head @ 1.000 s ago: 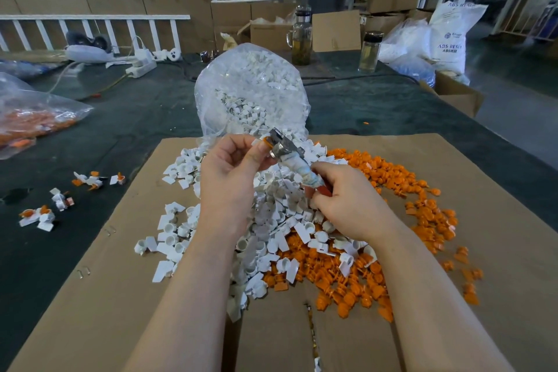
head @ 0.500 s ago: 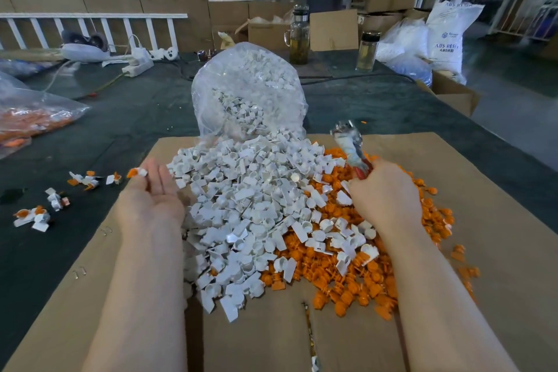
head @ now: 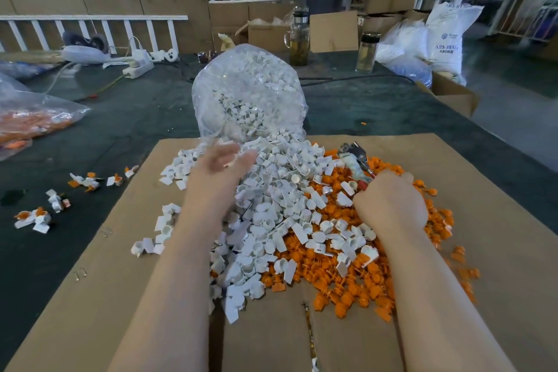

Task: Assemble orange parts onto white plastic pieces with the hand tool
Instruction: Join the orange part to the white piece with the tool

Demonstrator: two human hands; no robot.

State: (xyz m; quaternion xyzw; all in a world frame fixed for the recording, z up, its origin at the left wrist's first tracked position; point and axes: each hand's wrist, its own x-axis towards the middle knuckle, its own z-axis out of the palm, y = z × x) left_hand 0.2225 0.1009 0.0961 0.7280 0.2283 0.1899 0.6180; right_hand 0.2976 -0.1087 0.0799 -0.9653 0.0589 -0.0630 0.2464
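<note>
white and orange parts heaped on cardboard

white plastic pieces (head: 271, 208) lie in a loose heap at the middle of a flat cardboard sheet (head: 498, 251), spilling from a clear plastic bag (head: 247, 93) at its far edge. orange parts (head: 347, 275) spread under and right of them. the right hand (head: 389, 202) rests on the orange pile, fingers curled round the red handle of the hand tool (head: 354, 161), whose metal head points up and away. the left hand (head: 223, 169) is blurred over the white heap, fingers stretched out and loosely apart, gripping nothing. a few assembled pieces (head: 84, 181) sit on the dark green table cover (head: 120, 118) to the left, near a bag of orange parts (head: 33, 121). two glass bottles (head: 299, 36), cartons and a white sack (head: 450, 39) stand further back in a warehouse-like room.
</note>
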